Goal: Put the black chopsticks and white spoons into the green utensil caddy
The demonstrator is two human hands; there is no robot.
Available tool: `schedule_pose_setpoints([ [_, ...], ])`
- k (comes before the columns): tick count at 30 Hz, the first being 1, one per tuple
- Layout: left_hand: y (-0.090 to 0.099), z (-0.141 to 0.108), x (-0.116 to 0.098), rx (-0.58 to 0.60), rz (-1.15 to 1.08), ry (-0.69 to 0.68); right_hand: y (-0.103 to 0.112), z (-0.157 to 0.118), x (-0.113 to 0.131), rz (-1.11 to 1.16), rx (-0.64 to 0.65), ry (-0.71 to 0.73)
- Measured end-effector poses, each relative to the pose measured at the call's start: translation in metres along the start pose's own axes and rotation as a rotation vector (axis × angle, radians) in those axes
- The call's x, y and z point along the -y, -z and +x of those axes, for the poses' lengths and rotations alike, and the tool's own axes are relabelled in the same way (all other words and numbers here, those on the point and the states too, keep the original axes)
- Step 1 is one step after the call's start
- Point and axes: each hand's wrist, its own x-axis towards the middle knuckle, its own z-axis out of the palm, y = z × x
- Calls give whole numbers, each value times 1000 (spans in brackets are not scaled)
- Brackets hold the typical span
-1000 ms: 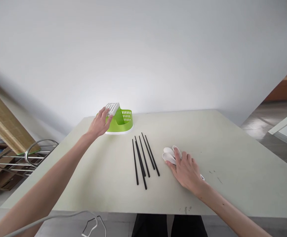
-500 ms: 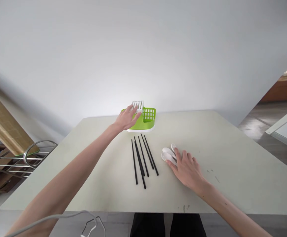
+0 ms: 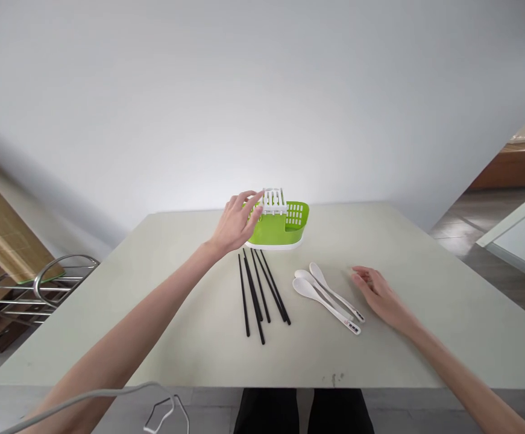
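My left hand (image 3: 238, 222) is at the left end of a green plastic basket (image 3: 271, 230) with a white base. Its fingers are apart, and the fingertips overlap the left edge of a white slatted piece (image 3: 274, 199) on the basket; whether they touch it I cannot tell. Below the basket, several black chopsticks (image 3: 255, 289) lie loosely fanned on the table. To their right rest three white spoons (image 3: 328, 301), bowls pointing away from me. My right hand (image 3: 377, 294) is just right of the spoons, fingers curled close together, holding nothing and apart from them.
The pale table (image 3: 190, 271) meets a plain wall (image 3: 262, 108) behind the basket. A metal rack (image 3: 18, 301) and a leaning wooden board (image 3: 9, 223) stand off its left side. A grey cable (image 3: 99, 393) crosses in front of my left forearm.
The basket has shifted right and slightly nearer, with my left hand moving a little right. My right hand has come off the spoons and moved right, leaving them in full view.
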Motion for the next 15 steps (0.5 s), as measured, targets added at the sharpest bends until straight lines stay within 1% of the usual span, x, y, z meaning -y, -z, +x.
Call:
schedule_pose_setpoints([
  [2, -4, -15, 14, -91, -100, 102, 2, 1, -4, 52, -17, -29],
  [4, -12, -34, 29, -139, -196, 238, 3, -2, -4, 73, -42, -19],
  [7, -24, -69, 53, -145, -299, 469, 3, -8, 0, 75, -81, 31],
  [11, -37, -121, 77, -98, -397, 712, 4, -14, 1, 72, -85, 82],
  [13, -39, -143, 83, -99, -459, 793, 5, -15, 1, 67, -66, 76],
  [15, -38, -159, 84, -154, -553, 815, 7, -16, 2, 59, -55, 59],
])
